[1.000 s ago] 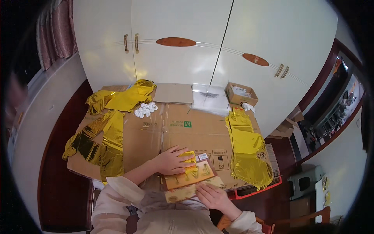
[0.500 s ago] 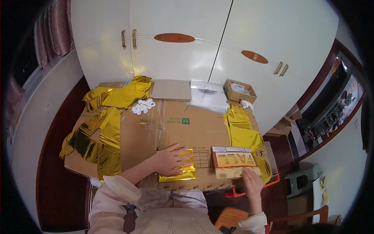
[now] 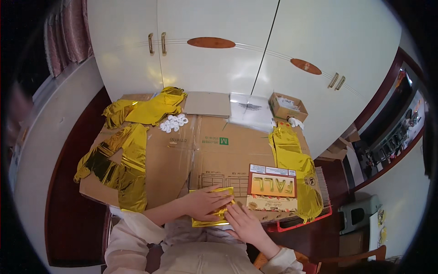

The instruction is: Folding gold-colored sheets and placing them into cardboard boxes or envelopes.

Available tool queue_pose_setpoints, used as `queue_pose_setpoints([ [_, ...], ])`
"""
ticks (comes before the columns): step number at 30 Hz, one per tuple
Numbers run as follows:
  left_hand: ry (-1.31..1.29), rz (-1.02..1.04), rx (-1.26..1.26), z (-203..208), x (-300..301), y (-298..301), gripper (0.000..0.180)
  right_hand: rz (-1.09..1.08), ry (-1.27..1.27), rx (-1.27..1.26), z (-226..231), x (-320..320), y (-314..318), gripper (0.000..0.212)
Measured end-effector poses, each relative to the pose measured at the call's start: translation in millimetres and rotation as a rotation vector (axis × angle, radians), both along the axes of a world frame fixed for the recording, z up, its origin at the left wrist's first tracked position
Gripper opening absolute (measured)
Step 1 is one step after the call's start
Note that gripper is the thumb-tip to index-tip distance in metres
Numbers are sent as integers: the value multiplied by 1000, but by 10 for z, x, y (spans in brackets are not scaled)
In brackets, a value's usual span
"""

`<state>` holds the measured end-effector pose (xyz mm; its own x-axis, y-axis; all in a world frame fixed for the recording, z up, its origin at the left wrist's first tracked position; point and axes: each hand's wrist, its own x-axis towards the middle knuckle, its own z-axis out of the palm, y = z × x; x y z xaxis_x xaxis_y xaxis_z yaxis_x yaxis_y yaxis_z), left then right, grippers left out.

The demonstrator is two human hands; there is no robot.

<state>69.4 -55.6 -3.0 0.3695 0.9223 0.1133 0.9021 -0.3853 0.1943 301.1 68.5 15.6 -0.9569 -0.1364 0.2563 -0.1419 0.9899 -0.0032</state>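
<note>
A folded packet of shiny gold foil (image 3: 206, 223) lies at the cardboard's near edge, in front of my body. My left hand (image 3: 205, 203) is spread flat across its top and covers much of it. From the right, my right hand (image 3: 247, 224) rests its outstretched fingers on the packet's right side, close to the left fingertips. Just beyond the right hand, a printed orange and brown card (image 3: 272, 186) with gold balloon letters pictured on it lies flat, touched by neither hand.
Flat gold foil pieces lie at left (image 3: 132, 160), far left (image 3: 150, 109) and right (image 3: 294, 160) on the cardboard (image 3: 237, 148). Farther back are white rings (image 3: 173, 123), a brown board (image 3: 207, 104), clear plastic bags (image 3: 250, 109) and a small carton (image 3: 288, 107). White cupboards stand behind.
My right hand has let go of the printed card, which now lies flat, and has moved left onto the foil packet. The packet and left hand have shifted nearer my body.
</note>
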Motion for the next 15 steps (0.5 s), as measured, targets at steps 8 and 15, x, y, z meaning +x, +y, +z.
queue_pose_setpoints([
  [8,-26,-7,-60,118,63,-85,82,46,119,36,-266,-39,-68,37],
  [15,-664,38,-147,61,-230,-673,84,-67,187,-460,-43,12,-65,28],
])
